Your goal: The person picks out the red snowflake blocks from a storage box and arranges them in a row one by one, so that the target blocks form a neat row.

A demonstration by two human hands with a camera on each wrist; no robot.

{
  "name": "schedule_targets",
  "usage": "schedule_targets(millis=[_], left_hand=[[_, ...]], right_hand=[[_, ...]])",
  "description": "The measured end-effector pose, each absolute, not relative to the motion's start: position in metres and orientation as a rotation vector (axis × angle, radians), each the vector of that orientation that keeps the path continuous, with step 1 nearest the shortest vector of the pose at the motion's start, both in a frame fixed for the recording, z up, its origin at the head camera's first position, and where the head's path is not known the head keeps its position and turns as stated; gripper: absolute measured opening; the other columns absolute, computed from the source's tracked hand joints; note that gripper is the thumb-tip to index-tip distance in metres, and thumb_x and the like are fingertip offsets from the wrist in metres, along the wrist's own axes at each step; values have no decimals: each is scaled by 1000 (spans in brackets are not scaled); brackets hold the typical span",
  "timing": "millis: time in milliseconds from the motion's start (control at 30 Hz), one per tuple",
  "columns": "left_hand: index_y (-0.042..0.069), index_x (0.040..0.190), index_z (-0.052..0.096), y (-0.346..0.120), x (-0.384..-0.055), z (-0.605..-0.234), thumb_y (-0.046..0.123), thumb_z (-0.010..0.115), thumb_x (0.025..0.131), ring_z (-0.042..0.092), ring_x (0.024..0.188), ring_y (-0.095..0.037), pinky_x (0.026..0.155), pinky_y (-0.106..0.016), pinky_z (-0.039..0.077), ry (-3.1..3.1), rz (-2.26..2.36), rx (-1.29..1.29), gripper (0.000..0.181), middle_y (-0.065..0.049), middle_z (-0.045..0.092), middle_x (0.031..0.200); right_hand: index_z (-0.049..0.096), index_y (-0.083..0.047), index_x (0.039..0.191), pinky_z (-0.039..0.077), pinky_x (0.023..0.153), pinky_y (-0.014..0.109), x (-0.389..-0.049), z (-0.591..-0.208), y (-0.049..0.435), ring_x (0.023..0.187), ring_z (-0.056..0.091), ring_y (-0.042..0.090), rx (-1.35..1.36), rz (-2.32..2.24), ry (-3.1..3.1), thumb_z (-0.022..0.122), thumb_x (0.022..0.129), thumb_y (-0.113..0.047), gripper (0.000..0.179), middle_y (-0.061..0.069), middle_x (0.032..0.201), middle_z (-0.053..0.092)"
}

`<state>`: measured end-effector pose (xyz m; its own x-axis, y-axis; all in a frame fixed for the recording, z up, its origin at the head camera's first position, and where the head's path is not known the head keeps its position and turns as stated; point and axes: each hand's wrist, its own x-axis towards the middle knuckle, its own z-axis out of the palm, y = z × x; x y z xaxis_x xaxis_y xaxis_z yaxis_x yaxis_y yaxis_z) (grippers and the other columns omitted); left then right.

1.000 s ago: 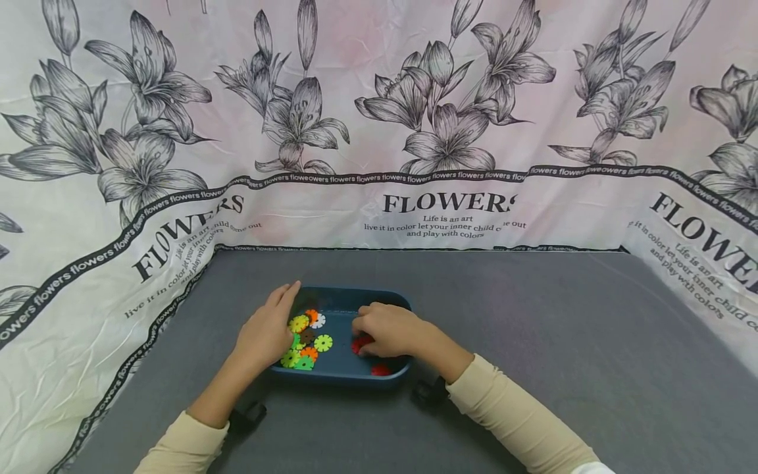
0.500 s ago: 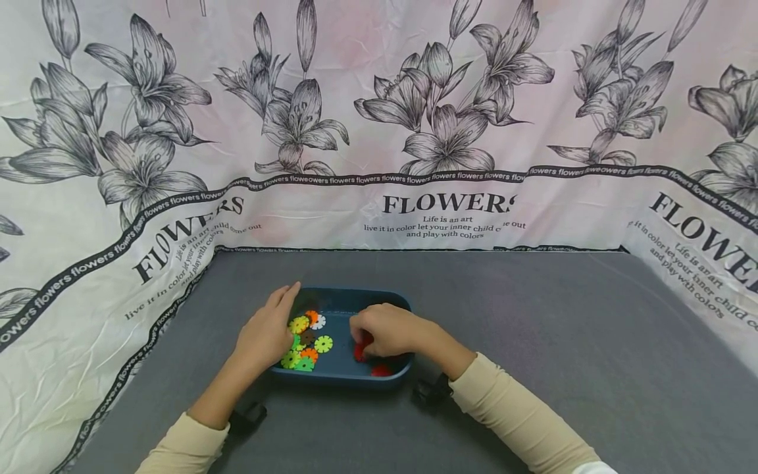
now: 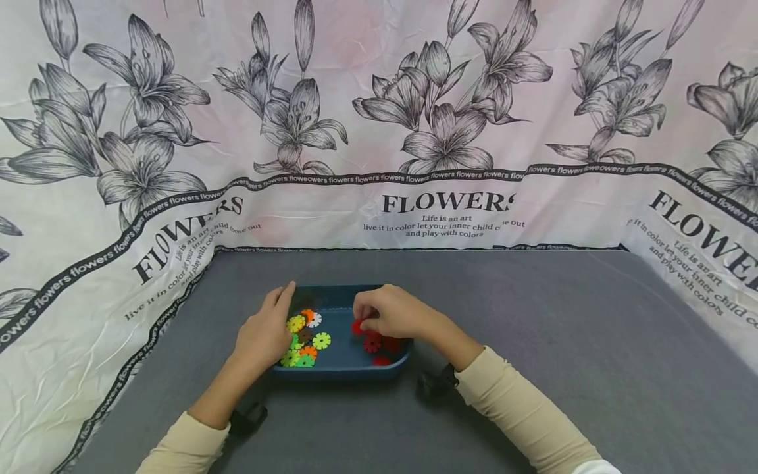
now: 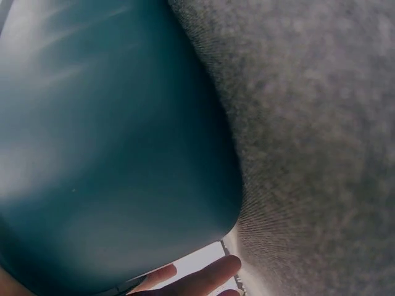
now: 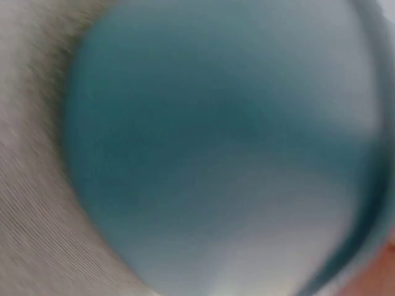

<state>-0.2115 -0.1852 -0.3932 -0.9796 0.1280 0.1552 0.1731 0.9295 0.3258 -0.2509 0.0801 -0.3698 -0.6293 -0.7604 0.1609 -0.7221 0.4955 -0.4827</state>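
Note:
A dark blue plastic tub point(image 3: 340, 373) holds notched plastic discs. My left hand point(image 3: 263, 337) rests at its left end, fingers straight along the rim; the left wrist view shows fingertips point(image 4: 213, 274) beyond the tub's outer wall point(image 4: 123, 154). Over the tub's right half, my right hand point(image 3: 393, 313) pinches a red notched disc point(image 3: 358, 327) between thumb and fingers. More red discs point(image 3: 372, 342) lie below that hand. Yellow-green discs point(image 3: 322, 340), with orange, green, brown and white ones, are heaped at the left. In the right wrist view only the tub's outer wall point(image 5: 216, 135) fills the middle, blurred.
Grey cloth point(image 3: 533, 316) covers the table around the tub. A white floral curtain point(image 3: 444, 217) stands along the back and both sides. Dark wrist-camera mounts point(image 3: 437, 383) sit under both wrists, close to the cloth.
My right hand has risen slightly toward the tub's back with a red disc pinched, uncovering other red discs beneath. My left hand keeps its place at the left rim.

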Motion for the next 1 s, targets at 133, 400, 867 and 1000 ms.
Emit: schedule_targets(millis=[133,400,867,1000], left_hand=[[4,158,28,-185,-210,-393,-8,59,86,32,45,-17,44,-32,30,-2954,-515,-230,79,-26,36,151],[4,158,28,-185,-209,-393,-8,59,85,32,45,-17,44,-32,30,-2938,-521,-238,80,-26,37,150],[3,157,30,-185,-211,-393,-9,59,85,32,45,-16,44,-31,32,-2942,-516,-268,79,-27,38,150],[4,157,31,-186,-213,-392,-7,59,86,33,45,-18,44,-32,33,-2949,-488,-256,78,-26,37,151]], right_hand=[[70,-12,94,53,71,26,-255,-360,90,78,63,9,-1215,-909,2647,73,90,-4,10,-5,87,70],[74,-12,91,54,67,29,-266,-347,113,75,64,10,-1110,-992,2615,75,88,-4,9,-7,85,70],[74,-8,90,52,70,37,-274,-323,161,77,67,20,-952,-1028,2523,72,89,-2,6,0,84,73],[72,-5,88,52,68,35,-282,-327,171,73,64,18,-864,-962,2508,71,87,2,7,2,81,71]])
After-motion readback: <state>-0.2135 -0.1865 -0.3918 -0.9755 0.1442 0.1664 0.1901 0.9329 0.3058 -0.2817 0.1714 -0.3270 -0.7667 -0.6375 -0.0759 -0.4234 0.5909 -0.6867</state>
